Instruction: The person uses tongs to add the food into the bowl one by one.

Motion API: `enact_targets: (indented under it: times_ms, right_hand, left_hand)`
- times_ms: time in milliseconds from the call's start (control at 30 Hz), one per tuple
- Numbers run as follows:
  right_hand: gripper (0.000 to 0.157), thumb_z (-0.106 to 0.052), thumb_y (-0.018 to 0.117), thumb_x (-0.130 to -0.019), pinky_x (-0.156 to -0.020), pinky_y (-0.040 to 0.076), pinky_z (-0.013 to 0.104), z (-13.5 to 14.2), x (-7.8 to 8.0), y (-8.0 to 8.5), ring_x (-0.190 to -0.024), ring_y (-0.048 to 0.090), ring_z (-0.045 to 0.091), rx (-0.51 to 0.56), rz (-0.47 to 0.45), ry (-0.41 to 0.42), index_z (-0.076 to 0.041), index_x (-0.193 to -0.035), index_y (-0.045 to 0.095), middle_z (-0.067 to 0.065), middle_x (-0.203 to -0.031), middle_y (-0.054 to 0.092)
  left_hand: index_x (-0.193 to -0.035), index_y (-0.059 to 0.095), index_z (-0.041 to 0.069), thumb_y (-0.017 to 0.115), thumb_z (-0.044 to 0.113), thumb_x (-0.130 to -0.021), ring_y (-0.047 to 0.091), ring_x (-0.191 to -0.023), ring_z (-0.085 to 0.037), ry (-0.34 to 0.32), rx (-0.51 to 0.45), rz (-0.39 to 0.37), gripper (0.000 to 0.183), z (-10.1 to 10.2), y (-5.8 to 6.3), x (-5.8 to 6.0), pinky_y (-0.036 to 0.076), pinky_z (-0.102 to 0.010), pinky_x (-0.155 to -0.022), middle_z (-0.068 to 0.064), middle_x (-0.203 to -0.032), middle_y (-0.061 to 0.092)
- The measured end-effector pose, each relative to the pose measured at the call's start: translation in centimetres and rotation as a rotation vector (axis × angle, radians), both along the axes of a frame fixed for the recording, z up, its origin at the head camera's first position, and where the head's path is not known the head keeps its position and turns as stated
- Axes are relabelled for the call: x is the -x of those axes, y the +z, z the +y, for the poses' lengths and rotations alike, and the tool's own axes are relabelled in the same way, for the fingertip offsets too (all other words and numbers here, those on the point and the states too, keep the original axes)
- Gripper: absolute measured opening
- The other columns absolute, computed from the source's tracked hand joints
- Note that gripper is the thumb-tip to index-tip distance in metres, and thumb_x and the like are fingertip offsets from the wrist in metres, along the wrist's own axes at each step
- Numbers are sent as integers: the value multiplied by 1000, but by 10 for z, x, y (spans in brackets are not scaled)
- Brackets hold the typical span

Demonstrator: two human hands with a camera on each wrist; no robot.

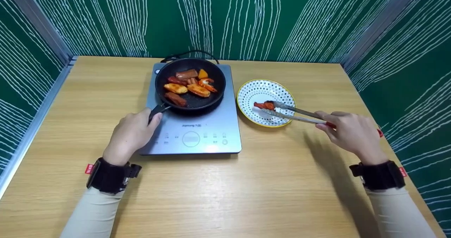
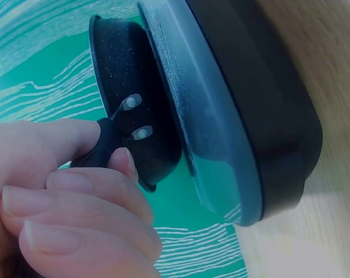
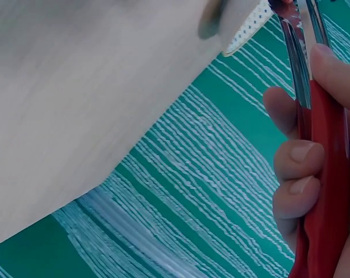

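Observation:
My left hand (image 1: 132,135) grips the black handle (image 2: 99,147) of a frying pan (image 1: 162,74). In the pan lie browned pieces of food (image 1: 199,90), among them sausage-like chunks and an orange curled piece. With my right hand (image 1: 352,132) I hold metal tongs (image 1: 299,110) by their red handles (image 3: 331,174), fingers curled round them. The tong tips lie on both sides of a small reddish piece of food (image 1: 260,105), over the dotted plate (image 1: 262,88) with a yellow rim. I cannot tell whether the tips squeeze the piece.
The pan is over a silver induction cooker (image 1: 192,125) with a touch panel at its front. A black cord (image 1: 197,51) runs behind it. The plate stands right of the cooker on the wooden table (image 1: 211,192). Green walls with white streaks (image 1: 229,19) enclose the table.

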State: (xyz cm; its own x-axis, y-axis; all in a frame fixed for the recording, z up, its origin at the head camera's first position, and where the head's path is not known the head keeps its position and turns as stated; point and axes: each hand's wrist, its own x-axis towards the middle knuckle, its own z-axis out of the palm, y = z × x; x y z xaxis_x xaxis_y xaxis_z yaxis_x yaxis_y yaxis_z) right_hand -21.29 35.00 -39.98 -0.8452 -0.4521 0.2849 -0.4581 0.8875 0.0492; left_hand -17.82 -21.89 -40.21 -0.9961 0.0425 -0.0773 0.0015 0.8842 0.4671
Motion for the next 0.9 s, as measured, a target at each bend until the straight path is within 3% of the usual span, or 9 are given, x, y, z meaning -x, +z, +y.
enact_targets:
  times_ms: [300,433,567,767,900]
  right_hand:
    - [35,-36,78,-99,-44,27,29,-49,-1,25,-47,36,13,86,93,34,-21,-130,77,0,-64,53]
    - [34,-37,77,-99,-44,27,30,-77,0,36,-48,41,14,116,128,73,-19,-129,78,3,-69,62]
    - [35,-36,79,-98,-45,28,30,-102,4,46,-49,44,16,117,114,99,-18,-128,78,6,-76,68]
    - [29,-37,76,-100,-44,25,32,-139,14,61,-49,39,17,51,76,160,-21,-125,77,0,-65,50]
    - [23,-41,73,-102,-42,30,33,-163,20,68,-50,42,18,14,57,182,-24,-118,76,-3,-62,48]
  left_hand:
    - [-98,53,7,44,43,-114,50,-67,-27,11,-7,-33,41,-1,0,0,32,-36,-58,-7,-76,44]
    - [-99,53,7,44,44,-114,51,-67,-27,11,-7,-33,41,0,1,0,32,-36,-58,-7,-77,44]
    - [-99,53,7,44,44,-114,51,-67,-27,6,-9,-29,41,1,1,0,32,-36,-59,-7,-77,44]
    - [-99,53,6,44,43,-114,50,-67,-27,1,-12,-18,41,0,2,0,31,-36,-59,-7,-76,43]
    - [-98,53,6,44,43,-114,49,-66,-26,-2,-6,-15,41,-1,2,-1,31,-36,-58,-6,-76,42]
